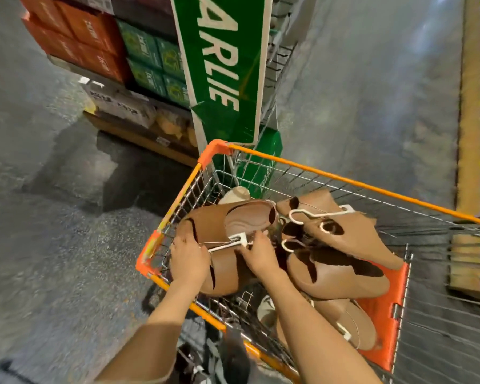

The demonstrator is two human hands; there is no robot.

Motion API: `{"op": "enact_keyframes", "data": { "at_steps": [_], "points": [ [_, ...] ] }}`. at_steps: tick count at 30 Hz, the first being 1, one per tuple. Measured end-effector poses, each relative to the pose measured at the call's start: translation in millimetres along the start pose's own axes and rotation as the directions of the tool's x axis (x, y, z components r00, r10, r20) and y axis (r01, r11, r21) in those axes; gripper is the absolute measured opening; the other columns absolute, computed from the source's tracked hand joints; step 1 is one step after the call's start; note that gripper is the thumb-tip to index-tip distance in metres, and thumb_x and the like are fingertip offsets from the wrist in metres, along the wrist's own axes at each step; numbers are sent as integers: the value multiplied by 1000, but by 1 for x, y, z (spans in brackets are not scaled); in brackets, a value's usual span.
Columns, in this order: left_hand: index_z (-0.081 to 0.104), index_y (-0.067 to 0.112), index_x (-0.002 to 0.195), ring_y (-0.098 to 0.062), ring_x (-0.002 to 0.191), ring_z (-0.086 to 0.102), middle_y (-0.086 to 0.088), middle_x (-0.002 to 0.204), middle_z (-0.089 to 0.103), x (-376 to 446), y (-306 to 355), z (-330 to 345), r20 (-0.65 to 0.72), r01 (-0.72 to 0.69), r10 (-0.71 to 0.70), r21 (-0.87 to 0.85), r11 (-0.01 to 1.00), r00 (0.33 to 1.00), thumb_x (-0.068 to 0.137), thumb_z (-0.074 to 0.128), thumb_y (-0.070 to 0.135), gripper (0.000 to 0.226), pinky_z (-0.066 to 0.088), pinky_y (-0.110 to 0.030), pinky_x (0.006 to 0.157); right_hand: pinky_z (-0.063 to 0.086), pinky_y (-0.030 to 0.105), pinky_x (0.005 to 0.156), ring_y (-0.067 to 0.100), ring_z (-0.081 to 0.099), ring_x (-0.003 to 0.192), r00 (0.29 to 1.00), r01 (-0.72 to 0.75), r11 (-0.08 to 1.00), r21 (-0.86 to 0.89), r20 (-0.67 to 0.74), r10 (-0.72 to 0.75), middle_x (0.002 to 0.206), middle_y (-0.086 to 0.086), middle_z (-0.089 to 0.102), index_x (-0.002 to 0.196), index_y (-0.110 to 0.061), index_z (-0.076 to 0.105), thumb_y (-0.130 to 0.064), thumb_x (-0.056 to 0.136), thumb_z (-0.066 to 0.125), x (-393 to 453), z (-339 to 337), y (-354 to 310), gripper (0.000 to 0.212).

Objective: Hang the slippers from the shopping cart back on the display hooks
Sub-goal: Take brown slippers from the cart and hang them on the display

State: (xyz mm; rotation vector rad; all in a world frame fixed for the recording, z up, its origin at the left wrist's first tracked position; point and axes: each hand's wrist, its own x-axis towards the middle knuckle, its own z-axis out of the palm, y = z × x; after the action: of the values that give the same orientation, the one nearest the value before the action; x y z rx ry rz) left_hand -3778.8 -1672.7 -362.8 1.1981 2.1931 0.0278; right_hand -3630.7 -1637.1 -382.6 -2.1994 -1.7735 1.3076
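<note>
Two bare forearms reach in from the near edge, over the cart's (330, 176) near-left corner. Left hand (189, 259) lies on the near-left pair of brown slippers (219, 225), fingers curled over its edge by the cart's left rim; whether they actually clamp it, cannot tell. Right hand (258, 254) sits just right of it, fingertips pinched on the white hanger (230, 243) clipped to that pair.

Cart is wire with an orange rim and an orange flap at its right side. More brown slippers (338, 268) lie heaped to the right in the basket, several with white hanger hooks showing; one more lies nearer, low against the flap. A pale item pokes up at the far side, too hidden to name.

Beyond the cart's far corner stands a green sign (222, 65) with white letters. Far left, stacked orange and green boxes (100, 45) on a pallet. Floor is grey concrete.
</note>
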Motion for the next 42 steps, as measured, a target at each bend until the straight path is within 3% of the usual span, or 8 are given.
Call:
{"op": "enact_keyframes", "data": {
  "at_steps": [6, 12, 18, 21, 29, 33, 37, 42],
  "points": [
    [36, 0, 134, -44, 121, 39, -30, 128, 44, 13, -15, 7, 185, 238, -222, -72, 968, 957, 87, 55, 25, 57, 35, -43, 98, 42, 30, 89, 29, 52, 114, 992, 8, 994, 109, 122, -21, 122, 12, 57, 126, -11, 49, -15, 84, 61, 9, 22, 8, 44],
    [51, 4, 121, -39, 113, 53, -23, 121, 57, 21, -25, 10, 232, 277, -227, -216, 936, 946, 84, 59, 24, 42, 44, -39, 90, 32, 18, 93, 20, 47, 122, 987, -95, 903, 419, 158, 31, 129, 7, 54, 132, -9, 43, 0, 89, 50, 7, 28, -1, 44],
    [58, -2, 113, -40, 110, 53, -25, 114, 61, 20, -24, 3, 126, 185, -160, -217, 959, 979, 92, 45, 6, 27, 42, -39, 89, 41, 30, 94, 24, 52, 113, 977, -206, 794, 572, 168, 133, 121, 11, 57, 130, -6, 46, 10, 85, 50, 3, 27, -5, 48],
    [60, -3, 111, -40, 109, 55, -25, 114, 61, 16, -21, -7, 84, 176, -162, -209, 962, 983, 94, 42, 9, 27, 42, -40, 87, 44, 17, 72, 18, 52, 97, 980, -196, 788, 584, 155, 129, 116, 13, 59, 126, -5, 51, 10, 84, 49, -1, 17, -8, 44],
    [61, -1, 112, -35, 111, 56, -22, 117, 62, 0, -6, -46, -20, 120, -130, -266, 957, 991, 96, 40, 11, 30, 42, -34, 87, 46, 26, 74, 18, 56, 87, 985, -169, 741, 650, 146, 97, 104, 10, 64, 100, -16, 60, 8, 85, 46, -14, -12, -25, 32],
    [63, 2, 109, -32, 112, 54, -17, 119, 61, -20, -2, -63, -70, 76, -99, -275, 958, 993, 95, 39, 11, 30, 40, -32, 86, 45, 18, 55, 9, 58, 74, 985, -165, 693, 702, 149, 84, 83, 0, 64, 101, -12, 63, 5, 87, 47, -31, -25, -32, 27],
    [65, 1, 107, -34, 111, 55, -21, 116, 62, -46, -2, -86, -133, 28, -65, -266, 963, 989, 95, 40, 13, 30, 40, -34, 87, 52, 30, 70, 22, 63, 84, 993, -112, 681, 724, 107, 50, 86, 3, 67, 100, -13, 65, -3, 86, 52, -56, -34, -46, 22],
    [68, 3, 95, -32, 95, 58, -19, 102, 66, -94, -13, -134, -298, -111, -2, -361, 926, 955, 94, 44, 15, 27, 40, -33, 73, 49, 29, 67, 23, 63, 82, 998, 21, 619, 785, 24, -64, 84, 5, 68, 96, -15, 66, -9, 88, 52, -107, -51, -83, 17]
  ]
}}
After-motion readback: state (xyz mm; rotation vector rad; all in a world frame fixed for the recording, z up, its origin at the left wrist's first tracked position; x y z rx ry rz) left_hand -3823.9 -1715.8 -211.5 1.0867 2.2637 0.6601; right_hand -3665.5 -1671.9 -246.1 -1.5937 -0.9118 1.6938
